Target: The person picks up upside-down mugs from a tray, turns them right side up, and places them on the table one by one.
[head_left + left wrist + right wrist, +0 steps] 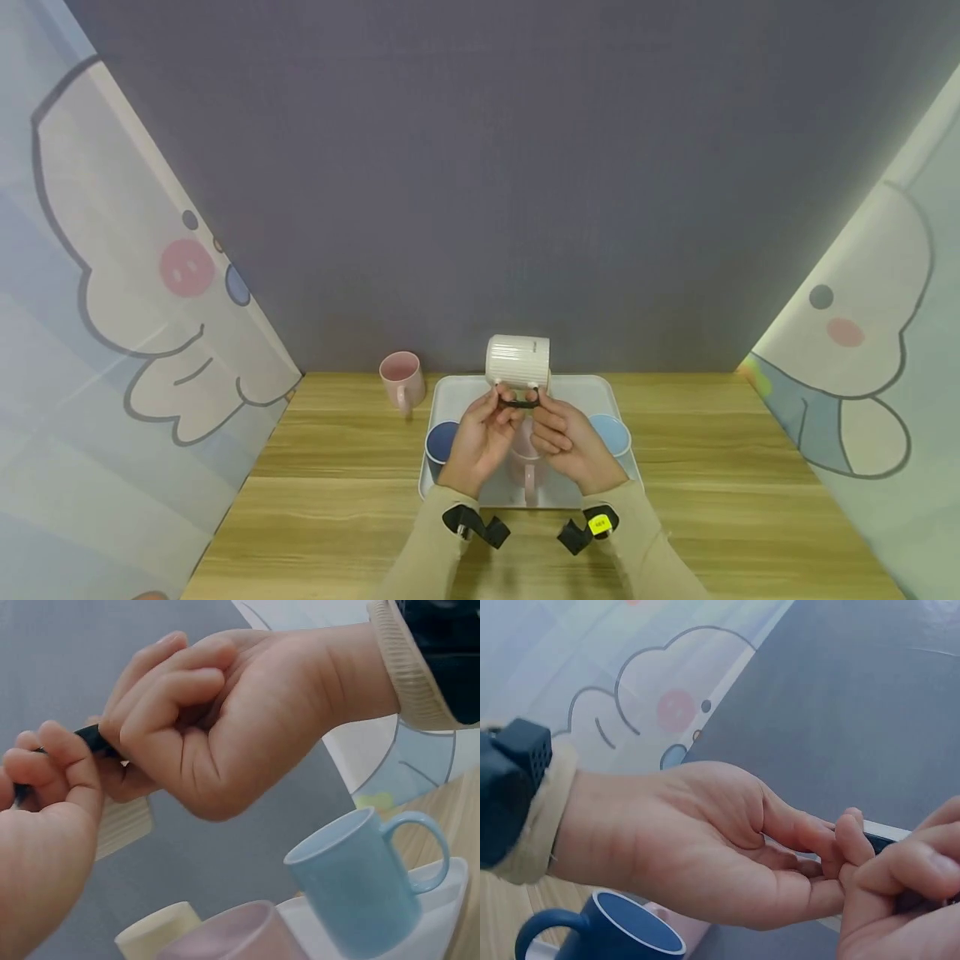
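Note:
A white ribbed mug (517, 358) is held on its side above the tray, its black handle (519, 404) towards me. My left hand (482, 437) pinches the left end of the handle with curled fingers. At the other end, the fingers of my right hand (573, 442) grip it too. The left wrist view shows both hands meeting at the dark handle, with a strip of the ribbed mug (124, 829) below the fingers. In the right wrist view the fingers hide most of the handle (879, 842).
Beneath the hands, a white tray (457, 389) bears a dark blue mug (442, 440), a pink mug (529, 467), a light blue mug (611, 433) and a cream mug (161, 930). Another pink mug (402, 379) stands left of the tray on the wooden table (330, 492). A grey wall rises behind.

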`<state>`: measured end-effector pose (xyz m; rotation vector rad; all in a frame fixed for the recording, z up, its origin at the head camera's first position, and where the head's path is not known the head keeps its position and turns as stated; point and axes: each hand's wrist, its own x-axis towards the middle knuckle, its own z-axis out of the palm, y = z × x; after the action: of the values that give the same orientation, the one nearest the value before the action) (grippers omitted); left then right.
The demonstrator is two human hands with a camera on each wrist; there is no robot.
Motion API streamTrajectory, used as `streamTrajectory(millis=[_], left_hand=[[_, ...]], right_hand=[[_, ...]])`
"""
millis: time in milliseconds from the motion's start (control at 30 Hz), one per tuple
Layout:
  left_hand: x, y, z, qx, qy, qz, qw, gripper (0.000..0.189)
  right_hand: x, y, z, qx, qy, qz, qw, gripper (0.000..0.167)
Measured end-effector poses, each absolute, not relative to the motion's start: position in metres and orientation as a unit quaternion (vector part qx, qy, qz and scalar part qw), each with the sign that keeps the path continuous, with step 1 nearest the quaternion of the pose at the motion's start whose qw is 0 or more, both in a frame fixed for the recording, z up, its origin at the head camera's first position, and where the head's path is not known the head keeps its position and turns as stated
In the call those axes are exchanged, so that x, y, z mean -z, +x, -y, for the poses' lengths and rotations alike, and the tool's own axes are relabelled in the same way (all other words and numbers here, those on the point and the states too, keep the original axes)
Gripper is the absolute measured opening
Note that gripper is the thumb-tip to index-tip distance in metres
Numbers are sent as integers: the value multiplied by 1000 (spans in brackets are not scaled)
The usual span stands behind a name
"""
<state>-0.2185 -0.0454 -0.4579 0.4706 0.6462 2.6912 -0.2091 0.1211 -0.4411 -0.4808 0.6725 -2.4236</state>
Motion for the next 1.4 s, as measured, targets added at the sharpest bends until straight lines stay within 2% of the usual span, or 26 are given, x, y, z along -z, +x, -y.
streamTrajectory(millis=[233,433,533,767,900,1033,1267,1400], left_hand=[[455,-219,54,-915,140,-323,197,27],[448,-222,67,-832,141,-504,185,25],[444,-225,79,-753,133,-630,132,25],[450,-243,133,-613,39,-787,-55,17],[470,-250,168,-502,14,-858,-105,14],[495,-250,188,-413,8,-905,-105,11],[532,-249,193,-350,-21,-936,-35,10],[542,-250,190,-340,-29,-940,-26,10]], right_hand=[[444,-208,-121,905,-236,-157,317,49],[440,-207,-123,904,-253,-173,297,50],[437,-206,-127,897,-262,-236,266,46],[437,-209,-154,872,-249,-383,177,38],[442,-211,-176,863,-215,-439,128,37],[446,-210,-198,843,-176,-502,84,33],[450,-212,-231,805,-87,-586,26,31],[456,-216,-248,770,-20,-638,0,32]])
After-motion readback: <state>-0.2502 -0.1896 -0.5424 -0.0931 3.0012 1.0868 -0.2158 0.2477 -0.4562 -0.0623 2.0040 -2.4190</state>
